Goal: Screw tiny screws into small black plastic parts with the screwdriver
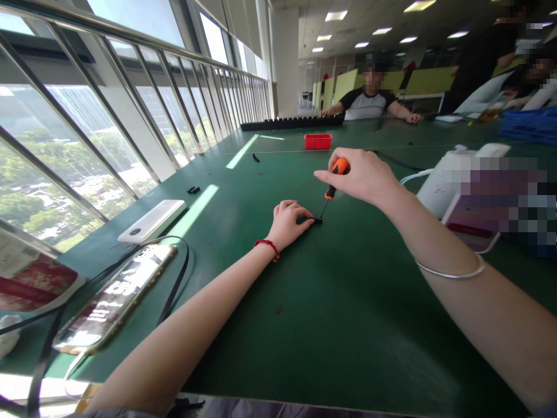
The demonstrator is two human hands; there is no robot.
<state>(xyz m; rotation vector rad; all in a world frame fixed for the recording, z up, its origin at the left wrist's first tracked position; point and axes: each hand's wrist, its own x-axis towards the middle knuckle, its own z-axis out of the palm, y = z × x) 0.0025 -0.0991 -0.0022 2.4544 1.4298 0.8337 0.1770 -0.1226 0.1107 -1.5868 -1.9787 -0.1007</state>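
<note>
Left hand (290, 222): I see its thumb and fingertips pinching the left end of a small black part (319, 220).
Small black part: on the green table (261, 325), between the hands; its right end is exposed, the rest partly hidden by the fingers.
Right hand (363, 176): raised above the table; I see the fingers closed on the handle of the screwdriver (340, 166), with the thumb reaching left.
Screwdriver: orange and black, tilted, handle up to the right; its tip meets the black part. I cannot tell whether it is seated in a screw.
Red tray (318, 141): beyond the hands, on the table.
Left side: a phone (117, 296) lies near; a white power bank (152, 221) lies beyond it, with a loose black piece (193, 190) just past its far end.
Far edge: a long black rack (293, 123); a seated person (368, 101) is behind it, to the right.
</note>
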